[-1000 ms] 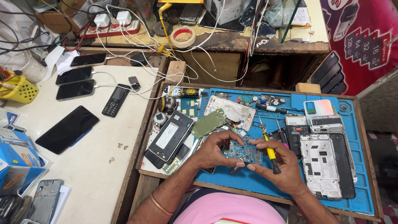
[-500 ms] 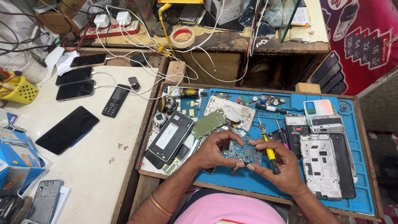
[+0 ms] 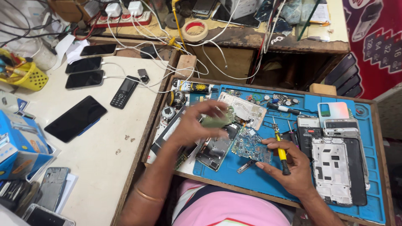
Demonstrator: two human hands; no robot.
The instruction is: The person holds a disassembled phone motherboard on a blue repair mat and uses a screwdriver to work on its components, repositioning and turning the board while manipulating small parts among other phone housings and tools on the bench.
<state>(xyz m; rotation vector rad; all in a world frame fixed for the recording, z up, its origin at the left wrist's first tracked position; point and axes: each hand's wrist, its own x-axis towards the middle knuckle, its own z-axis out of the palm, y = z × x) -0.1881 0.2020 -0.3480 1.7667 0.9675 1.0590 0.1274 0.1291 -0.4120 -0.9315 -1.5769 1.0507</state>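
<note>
sitting under everything is a white desk [image 3: 96, 167], and beside it a wooden tray holds a big blue mat [image 3: 259, 184] full of phone parts. on the white desk lie a large black phone [image 3: 75, 118], three smaller dark phones on white cables, a small button phone [image 3: 124, 91] and a yellow basket [image 3: 28, 76]. on the right of the mat lies a white phone frame [image 3: 333, 169]. the left hand [image 3: 194, 125] is over the left side of the mat, its fingers closed around a small green part [image 3: 218, 120] that it lifts a little above an open phone body [image 3: 217, 148]. the right hand [image 3: 291, 163] rests on the mat, fingers curled tight on a yellow and black screwdriver [image 3: 282, 151]. the blue circuit board [image 3: 251, 145] lies flat on the mat between the two hands, just beside the open phone body, and no hand is touching it. a roll of tape [image 3: 196, 30] sits far back on the wooden shelf.
</note>
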